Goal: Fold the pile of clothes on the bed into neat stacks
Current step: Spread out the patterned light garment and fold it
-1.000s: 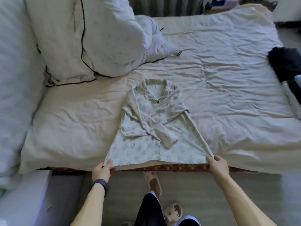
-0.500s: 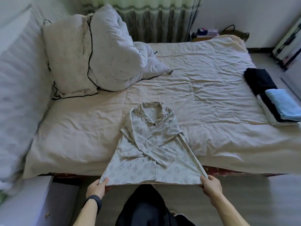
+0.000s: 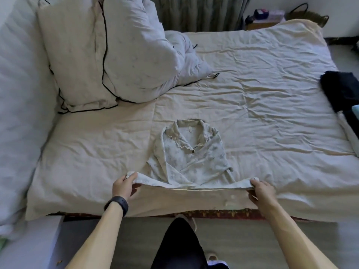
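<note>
A pale patterned collared shirt (image 3: 191, 154) lies face up near the front edge of the bed (image 3: 252, 105), sleeves crossed over its chest. Its bottom hem is lifted off the sheet and stretched into a band between my hands. My left hand (image 3: 123, 186) pinches the hem's left corner. My right hand (image 3: 261, 192) pinches the right corner. The lower half of the shirt hangs folded under that raised edge.
Two big pillows (image 3: 108, 53) lean at the back left of the bed. A stack of folded dark and light clothes (image 3: 343, 94) sits at the right edge. A padded headboard (image 3: 21, 105) runs along the left. My legs and a slipper show below.
Both hands have lifted the shirt's hem from the front edge of the bed and carried it up and away from me, over the shirt's lower part.
</note>
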{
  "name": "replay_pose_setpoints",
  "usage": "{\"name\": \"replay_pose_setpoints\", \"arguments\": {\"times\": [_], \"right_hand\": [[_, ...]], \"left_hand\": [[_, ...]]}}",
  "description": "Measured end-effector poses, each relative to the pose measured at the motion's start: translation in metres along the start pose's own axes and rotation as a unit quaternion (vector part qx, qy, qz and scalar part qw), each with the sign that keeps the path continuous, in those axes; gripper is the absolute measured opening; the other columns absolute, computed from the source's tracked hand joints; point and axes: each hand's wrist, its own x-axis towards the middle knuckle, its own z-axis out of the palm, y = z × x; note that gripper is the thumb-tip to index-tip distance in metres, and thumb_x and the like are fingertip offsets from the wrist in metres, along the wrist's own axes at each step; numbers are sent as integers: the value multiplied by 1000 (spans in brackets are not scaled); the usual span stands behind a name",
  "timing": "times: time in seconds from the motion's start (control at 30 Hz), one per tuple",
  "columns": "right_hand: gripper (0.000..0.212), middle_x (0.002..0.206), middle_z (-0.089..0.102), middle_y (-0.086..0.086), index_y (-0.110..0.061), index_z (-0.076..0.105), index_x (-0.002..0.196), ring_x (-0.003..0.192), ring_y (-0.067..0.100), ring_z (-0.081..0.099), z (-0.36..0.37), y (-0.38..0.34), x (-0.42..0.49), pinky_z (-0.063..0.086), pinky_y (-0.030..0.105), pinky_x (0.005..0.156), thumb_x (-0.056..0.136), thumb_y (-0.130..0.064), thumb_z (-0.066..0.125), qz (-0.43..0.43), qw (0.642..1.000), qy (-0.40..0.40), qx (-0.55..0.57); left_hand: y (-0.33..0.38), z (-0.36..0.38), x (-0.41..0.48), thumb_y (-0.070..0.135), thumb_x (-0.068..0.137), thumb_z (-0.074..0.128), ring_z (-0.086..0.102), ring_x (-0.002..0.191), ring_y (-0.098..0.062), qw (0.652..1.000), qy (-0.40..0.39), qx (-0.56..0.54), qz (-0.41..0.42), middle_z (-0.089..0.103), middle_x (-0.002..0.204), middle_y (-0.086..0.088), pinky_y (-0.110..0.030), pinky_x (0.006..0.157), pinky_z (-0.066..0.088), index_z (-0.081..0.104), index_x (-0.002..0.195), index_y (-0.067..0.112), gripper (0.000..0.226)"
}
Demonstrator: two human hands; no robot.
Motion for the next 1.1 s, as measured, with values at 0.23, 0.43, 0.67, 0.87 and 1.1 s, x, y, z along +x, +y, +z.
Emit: {"name": "replay_pose_setpoints", "arguments": {"times": [0.23,0.43,0.67,0.87,1.1], "right_hand": [[16,76,53,7,-13,55,81,65,18,53,104,-115,122,47,31,58,96,-10,61,47,995,34,85],[17,78,54,13,-7,52,81,66,21,57,195,-161,257,56,29,46,93,-2,63,60,985,95,128],[13,76,51,6,-17,59,88,52,11,50,239,-140,330,37,22,44,95,-7,54,-15,998,-45,-42],[76,150,39,17,-10,37,149,139,34,35,239,-143,339,29,48,116,90,-46,70,-118,917,121,-361],[36,114,70,15,-15,66,110,112,34,62,232,-162,368,43,37,90,101,-48,55,-150,930,126,-311]], "left_hand": [[100,91,145,18,88,70,71,63,-16,1000,-4,-11,-1,71,81,-7,-25,59,52,68,84,13,7],[126,174,297,27,85,72,64,84,-27,997,25,65,31,65,80,-3,-39,78,53,62,71,20,19],[81,215,357,42,96,59,51,121,-17,959,-15,266,95,51,143,1,-32,104,40,45,147,26,55],[83,228,356,52,90,65,55,101,-22,948,73,298,81,53,120,2,-34,86,45,50,126,20,51],[94,221,378,39,100,54,51,77,-26,916,181,331,138,57,88,1,-30,69,37,56,102,22,17]]}}
